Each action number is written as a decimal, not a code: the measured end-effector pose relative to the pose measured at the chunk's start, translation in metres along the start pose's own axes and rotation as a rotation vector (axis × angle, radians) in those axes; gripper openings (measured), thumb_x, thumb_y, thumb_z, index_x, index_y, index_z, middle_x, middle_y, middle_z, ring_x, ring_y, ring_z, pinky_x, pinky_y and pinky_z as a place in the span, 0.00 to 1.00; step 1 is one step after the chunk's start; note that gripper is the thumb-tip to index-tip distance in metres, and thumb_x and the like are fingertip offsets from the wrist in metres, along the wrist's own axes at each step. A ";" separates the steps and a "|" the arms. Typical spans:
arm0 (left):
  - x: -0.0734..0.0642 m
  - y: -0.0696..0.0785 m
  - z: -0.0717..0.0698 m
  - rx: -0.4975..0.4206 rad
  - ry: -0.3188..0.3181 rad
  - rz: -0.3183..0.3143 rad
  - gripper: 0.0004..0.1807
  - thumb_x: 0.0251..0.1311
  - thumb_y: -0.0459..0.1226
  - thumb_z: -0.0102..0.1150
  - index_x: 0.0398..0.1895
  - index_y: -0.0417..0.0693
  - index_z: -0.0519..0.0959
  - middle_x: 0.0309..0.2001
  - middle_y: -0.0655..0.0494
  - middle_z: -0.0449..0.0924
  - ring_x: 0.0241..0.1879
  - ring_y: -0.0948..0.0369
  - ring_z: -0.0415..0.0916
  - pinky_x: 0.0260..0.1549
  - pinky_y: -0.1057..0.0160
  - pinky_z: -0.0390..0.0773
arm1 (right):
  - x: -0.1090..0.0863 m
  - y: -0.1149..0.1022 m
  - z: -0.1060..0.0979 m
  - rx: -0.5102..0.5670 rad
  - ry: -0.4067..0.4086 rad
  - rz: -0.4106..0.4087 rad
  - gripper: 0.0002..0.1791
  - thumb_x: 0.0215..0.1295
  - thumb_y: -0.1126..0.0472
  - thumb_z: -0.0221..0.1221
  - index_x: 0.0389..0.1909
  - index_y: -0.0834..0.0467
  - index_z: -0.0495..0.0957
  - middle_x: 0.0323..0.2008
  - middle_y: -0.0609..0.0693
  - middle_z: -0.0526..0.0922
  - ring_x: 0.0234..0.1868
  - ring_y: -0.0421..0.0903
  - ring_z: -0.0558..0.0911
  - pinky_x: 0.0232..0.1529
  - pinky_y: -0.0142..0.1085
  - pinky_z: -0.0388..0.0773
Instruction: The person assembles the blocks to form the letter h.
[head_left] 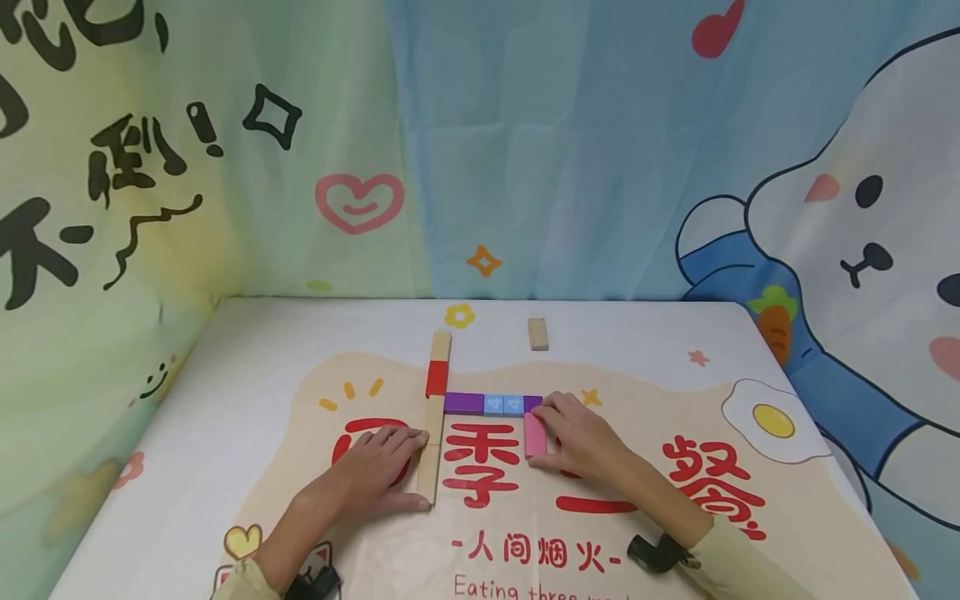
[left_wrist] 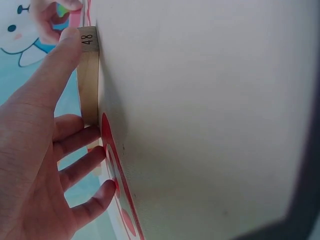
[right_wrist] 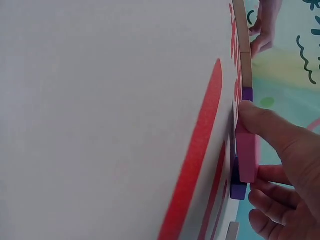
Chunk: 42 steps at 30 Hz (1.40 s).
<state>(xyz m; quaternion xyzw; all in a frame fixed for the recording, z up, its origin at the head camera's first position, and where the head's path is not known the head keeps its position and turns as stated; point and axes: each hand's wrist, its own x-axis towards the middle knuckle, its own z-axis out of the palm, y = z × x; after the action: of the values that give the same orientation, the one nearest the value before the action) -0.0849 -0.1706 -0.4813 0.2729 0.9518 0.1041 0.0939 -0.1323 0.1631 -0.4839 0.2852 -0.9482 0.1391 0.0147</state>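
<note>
My right hand (head_left: 581,433) pinches a pink block (head_left: 535,435) lengthwise between thumb and fingers, just below the right end of a row. That row holds a long purple block (head_left: 464,403), light blue blocks (head_left: 503,405) and a small purple block (head_left: 532,402). In the right wrist view the pink block (right_wrist: 247,157) lies under the thumb (right_wrist: 260,117). With fingers extended, my left hand (head_left: 375,475) touches the left side of a plain wooden block (head_left: 429,475), thumb by its near end, marked 48 in the left wrist view. A red block (head_left: 437,378) continues that column upward.
A loose wooden block (head_left: 538,334) lies near the back of the table. Another plain wooden block (head_left: 441,346) tops the column. The printed tablecloth (head_left: 187,433) carries red characters and a fried egg picture (head_left: 772,421). A patterned curtain (head_left: 555,167) hangs behind the table.
</note>
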 end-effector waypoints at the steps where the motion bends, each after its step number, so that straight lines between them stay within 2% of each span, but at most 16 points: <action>1: 0.000 0.000 0.000 -0.001 -0.001 0.001 0.50 0.49 0.70 0.57 0.70 0.53 0.63 0.66 0.57 0.68 0.64 0.56 0.65 0.59 0.47 0.72 | 0.000 0.000 0.000 -0.002 -0.001 0.000 0.39 0.44 0.40 0.73 0.56 0.57 0.77 0.47 0.49 0.75 0.46 0.42 0.73 0.46 0.37 0.83; 16: 0.003 -0.001 -0.004 0.023 0.002 -0.005 0.50 0.48 0.70 0.58 0.70 0.53 0.63 0.66 0.56 0.69 0.64 0.55 0.65 0.60 0.46 0.72 | 0.001 0.001 -0.001 -0.034 0.006 -0.026 0.41 0.43 0.39 0.74 0.57 0.58 0.77 0.47 0.49 0.75 0.45 0.41 0.73 0.43 0.34 0.83; 25: 0.002 0.000 -0.003 0.018 0.005 0.001 0.50 0.48 0.69 0.58 0.70 0.52 0.64 0.65 0.56 0.69 0.64 0.55 0.66 0.59 0.47 0.73 | 0.000 -0.004 -0.001 -0.026 -0.023 0.032 0.43 0.44 0.40 0.73 0.59 0.60 0.76 0.49 0.52 0.76 0.48 0.44 0.75 0.47 0.38 0.83; 33: 0.000 0.000 -0.001 0.028 0.016 0.015 0.49 0.49 0.69 0.58 0.70 0.52 0.64 0.65 0.56 0.70 0.63 0.55 0.66 0.58 0.47 0.73 | -0.002 -0.004 0.000 0.091 -0.079 0.127 0.48 0.45 0.39 0.72 0.64 0.63 0.71 0.52 0.53 0.75 0.52 0.46 0.73 0.51 0.41 0.82; 38: 0.000 0.000 0.000 0.032 0.018 0.014 0.50 0.49 0.70 0.57 0.70 0.52 0.64 0.65 0.56 0.69 0.63 0.56 0.66 0.58 0.47 0.73 | -0.002 -0.005 0.001 0.116 -0.079 0.124 0.48 0.46 0.42 0.73 0.64 0.65 0.70 0.51 0.54 0.75 0.50 0.45 0.73 0.49 0.39 0.82; 42: 0.000 0.000 0.000 0.031 0.014 0.009 0.50 0.49 0.70 0.57 0.70 0.53 0.64 0.65 0.56 0.69 0.64 0.56 0.66 0.59 0.47 0.73 | -0.003 -0.005 0.002 0.097 -0.075 0.113 0.48 0.47 0.42 0.72 0.64 0.65 0.70 0.50 0.53 0.75 0.49 0.45 0.72 0.48 0.38 0.82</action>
<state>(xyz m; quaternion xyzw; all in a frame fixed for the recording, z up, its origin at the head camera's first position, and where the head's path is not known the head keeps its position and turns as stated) -0.0850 -0.1705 -0.4817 0.2779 0.9527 0.0916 0.0822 -0.1272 0.1605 -0.4847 0.2368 -0.9547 0.1749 -0.0426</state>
